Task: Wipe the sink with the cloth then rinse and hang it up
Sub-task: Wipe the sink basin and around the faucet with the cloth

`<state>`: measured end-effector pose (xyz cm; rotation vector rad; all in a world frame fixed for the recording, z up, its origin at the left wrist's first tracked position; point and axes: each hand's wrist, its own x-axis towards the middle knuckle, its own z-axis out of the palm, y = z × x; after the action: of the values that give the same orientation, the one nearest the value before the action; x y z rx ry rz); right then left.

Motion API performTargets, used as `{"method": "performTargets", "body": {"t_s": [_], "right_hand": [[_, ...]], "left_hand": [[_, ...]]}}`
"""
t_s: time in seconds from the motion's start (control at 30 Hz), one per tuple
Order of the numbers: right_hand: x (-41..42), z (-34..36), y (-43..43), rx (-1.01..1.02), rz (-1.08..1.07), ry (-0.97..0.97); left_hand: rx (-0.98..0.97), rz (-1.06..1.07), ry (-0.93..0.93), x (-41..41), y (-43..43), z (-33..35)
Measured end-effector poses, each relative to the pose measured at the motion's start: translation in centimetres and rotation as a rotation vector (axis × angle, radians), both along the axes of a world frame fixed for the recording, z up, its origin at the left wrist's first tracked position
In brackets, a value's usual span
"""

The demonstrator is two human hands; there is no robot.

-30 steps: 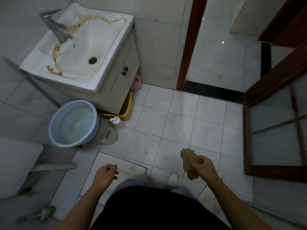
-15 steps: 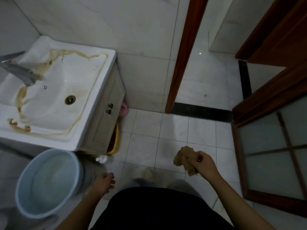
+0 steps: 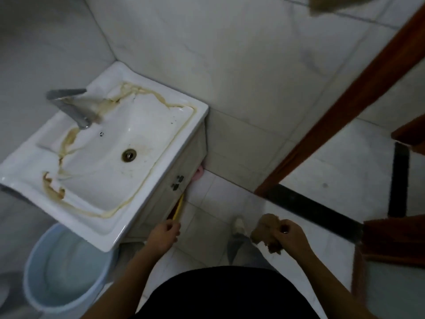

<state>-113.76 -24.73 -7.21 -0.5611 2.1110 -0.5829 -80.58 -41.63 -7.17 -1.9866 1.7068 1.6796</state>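
Closer now: sink [image 3: 110,157] fills 9 o'clock, brown stains unwiped. Right hand [image 3: 290,236] clenches the cloth [image 3: 264,229] at 4 o'clock; left hand [image 3: 163,234] loosely curled, seemingly empty. Everything remains.

A white tiled floor [image 3: 232,203] is seen beneath both hands. A pale blue bucket [image 3: 66,265] is stood on it, left of the left hand [image 3: 164,236]. A vanity cabinet [image 3: 179,171] is set on it just beyond that hand.
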Motion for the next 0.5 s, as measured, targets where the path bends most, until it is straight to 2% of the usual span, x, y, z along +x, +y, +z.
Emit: {"method": "performTargets", "body": {"t_s": [0.17, 0.33, 0.5], "right_hand": [[-1.4, 0.0, -13.5, -0.023, 0.364, -0.104], [1.3, 1.6, -24.5, -0.078, 0.736, -0.142], [5.6, 3.8, -30.6, -0.122, 0.939, -0.184]], "left_hand": [[0.052, 0.377, -0.104, 3.1, 1.6, -0.1], [0.055, 0.742, -0.134, 4.3, 4.5, 1.2], [0.017, 0.934, -0.104, 4.5, 4.2, 1.9]]}}
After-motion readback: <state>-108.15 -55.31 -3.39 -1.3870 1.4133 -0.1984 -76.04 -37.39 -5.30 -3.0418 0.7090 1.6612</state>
